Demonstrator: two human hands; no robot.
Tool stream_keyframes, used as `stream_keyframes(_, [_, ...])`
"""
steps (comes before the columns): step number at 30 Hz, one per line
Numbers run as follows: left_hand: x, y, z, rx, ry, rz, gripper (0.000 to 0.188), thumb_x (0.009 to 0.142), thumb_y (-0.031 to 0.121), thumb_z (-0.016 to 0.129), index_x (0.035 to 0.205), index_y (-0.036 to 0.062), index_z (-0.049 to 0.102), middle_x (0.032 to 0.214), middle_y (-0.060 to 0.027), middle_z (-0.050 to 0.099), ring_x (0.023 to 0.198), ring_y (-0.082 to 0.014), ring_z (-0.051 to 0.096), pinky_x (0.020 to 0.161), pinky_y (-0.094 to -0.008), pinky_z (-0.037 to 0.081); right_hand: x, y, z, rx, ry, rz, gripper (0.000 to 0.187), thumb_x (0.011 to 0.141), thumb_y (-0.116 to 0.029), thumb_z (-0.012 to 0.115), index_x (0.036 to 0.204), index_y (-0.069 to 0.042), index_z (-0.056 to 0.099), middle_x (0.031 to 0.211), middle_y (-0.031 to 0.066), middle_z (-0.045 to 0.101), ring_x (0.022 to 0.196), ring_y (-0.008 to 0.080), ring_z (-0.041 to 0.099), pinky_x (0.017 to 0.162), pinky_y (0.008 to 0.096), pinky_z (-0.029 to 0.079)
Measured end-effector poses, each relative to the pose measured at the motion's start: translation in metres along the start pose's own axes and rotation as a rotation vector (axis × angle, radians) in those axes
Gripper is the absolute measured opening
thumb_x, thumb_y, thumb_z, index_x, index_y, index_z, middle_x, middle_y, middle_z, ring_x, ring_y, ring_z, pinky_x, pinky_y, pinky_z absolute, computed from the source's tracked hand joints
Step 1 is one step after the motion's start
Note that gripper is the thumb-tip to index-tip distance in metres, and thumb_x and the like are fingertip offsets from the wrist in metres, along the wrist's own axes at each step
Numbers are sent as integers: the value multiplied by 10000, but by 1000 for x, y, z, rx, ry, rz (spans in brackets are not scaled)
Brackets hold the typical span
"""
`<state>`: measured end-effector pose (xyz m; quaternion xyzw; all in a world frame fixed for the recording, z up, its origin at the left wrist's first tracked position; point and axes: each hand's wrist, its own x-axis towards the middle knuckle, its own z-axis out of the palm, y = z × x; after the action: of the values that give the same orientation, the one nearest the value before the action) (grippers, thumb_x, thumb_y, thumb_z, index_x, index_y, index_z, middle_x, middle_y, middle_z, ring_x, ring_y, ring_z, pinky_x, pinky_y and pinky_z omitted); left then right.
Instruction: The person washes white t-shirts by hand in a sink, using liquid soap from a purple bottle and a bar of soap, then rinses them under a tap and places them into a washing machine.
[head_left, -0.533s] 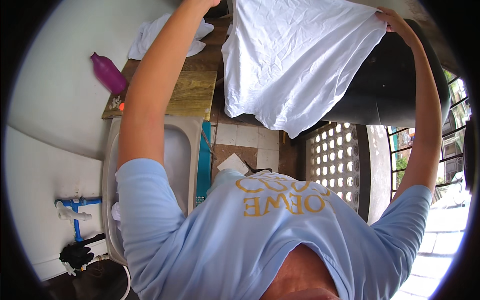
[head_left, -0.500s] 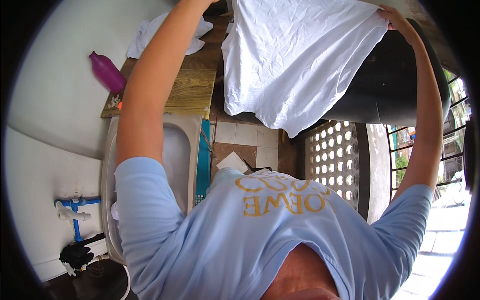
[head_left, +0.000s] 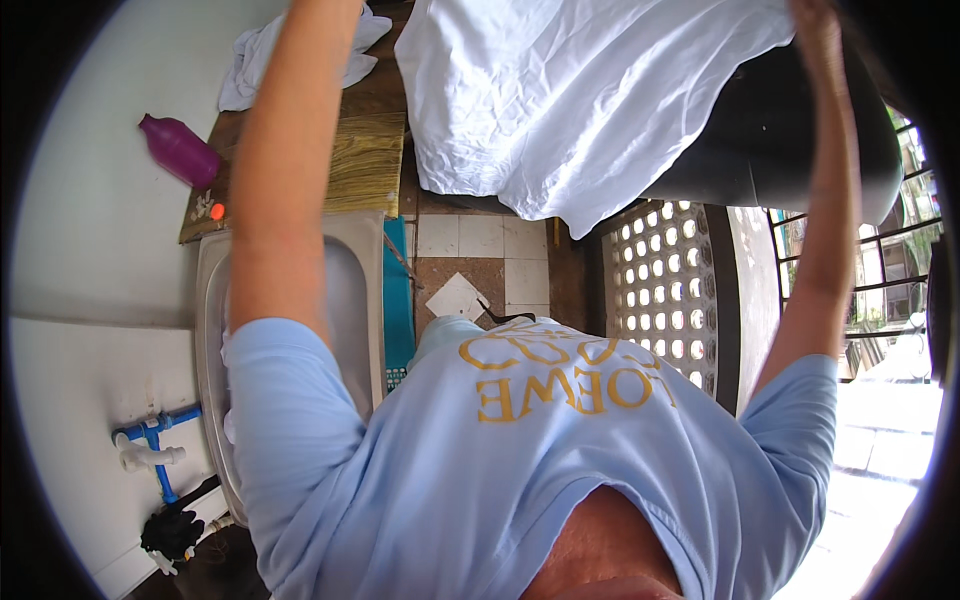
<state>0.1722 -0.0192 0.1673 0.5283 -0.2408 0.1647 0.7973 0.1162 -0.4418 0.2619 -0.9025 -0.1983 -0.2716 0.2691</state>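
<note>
plain white cloth (head_left: 580, 110), light blue shirt (head_left: 470, 480), purple bottle (head_left: 182, 152), wood-grained yellowish-brown board (head_left: 365, 165)

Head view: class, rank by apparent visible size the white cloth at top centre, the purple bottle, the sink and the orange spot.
1. White cloth
2. Sink, partly hidden by the arm
3. Purple bottle
4. Orange spot

Both arms up and stretched way out. Left arm (head_left: 285, 170) runs nearly straight up the left side, left hand cut off past the top edge. Right arm (head_left: 828, 190) climbs the right side, slightly bent, with the right hand (head_left: 815, 20) up top, gripping but pretty blurry.
</note>
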Motion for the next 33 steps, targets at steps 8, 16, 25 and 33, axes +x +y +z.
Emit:
stream_keyframes(8, [-86,-145,-61,-175,12,-412,268,947,212,577,1115,4,599,1068,-85,660,983,-182,634,885,-331,501,-149,56,156,-9,-362,58,181,859,-146,603,877,34,612,647,113,535,630,133,543,601,317,436])
stream_keyframes(16, [-82,-121,-7,-41,-205,-443,241,912,276,611,1057,86,637,1016,1,648,949,-112,586,867,-259,444,-154,22,154,115,-780,-39,182,788,-150,659,877,9,667,720,84,619,688,185,582,684,323,484])
stream_keyframes(25, [-75,-98,40,114,-459,-471,353,923,271,599,1162,12,593,1095,-57,638,992,-119,601,887,-248,463,-97,8,178,193,-509,-77,872,744,-547,739,1383,-59,402,1202,186,586,1041,306,605,916,361,477])
stream_keyframes(33, [-87,-99,61,606,-581,-142,411,847,301,685,1135,12,634,842,-94,687,804,-152,634,722,-277,494,-77,-9,235,799,-757,125,770,727,-509,772,1264,-9,538,1078,137,652,1058,258,611,968,345,459])
